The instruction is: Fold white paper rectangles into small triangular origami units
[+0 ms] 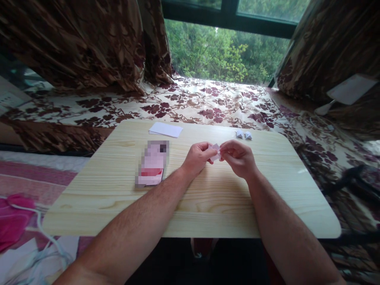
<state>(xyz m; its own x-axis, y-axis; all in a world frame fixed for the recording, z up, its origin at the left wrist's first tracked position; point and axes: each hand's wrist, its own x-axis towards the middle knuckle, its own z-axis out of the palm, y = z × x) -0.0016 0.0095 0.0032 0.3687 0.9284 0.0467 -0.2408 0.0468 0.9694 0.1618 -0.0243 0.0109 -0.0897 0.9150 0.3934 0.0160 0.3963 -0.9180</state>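
A small folded piece of white paper is pinched between both my hands over the middle of a light wooden table. My left hand grips its left side with thumb and fingers closed. My right hand holds its right side, fingers curled round it. Two small folded paper shapes lie on the table just beyond my right hand. A thin stack of white paper sheets lies at the table's far edge, left of centre.
A phone lies flat on the table left of my left hand. Behind the table runs a floral-covered ledge under a window, with brown curtains on both sides. A pink cloth and white cable lie at the lower left.
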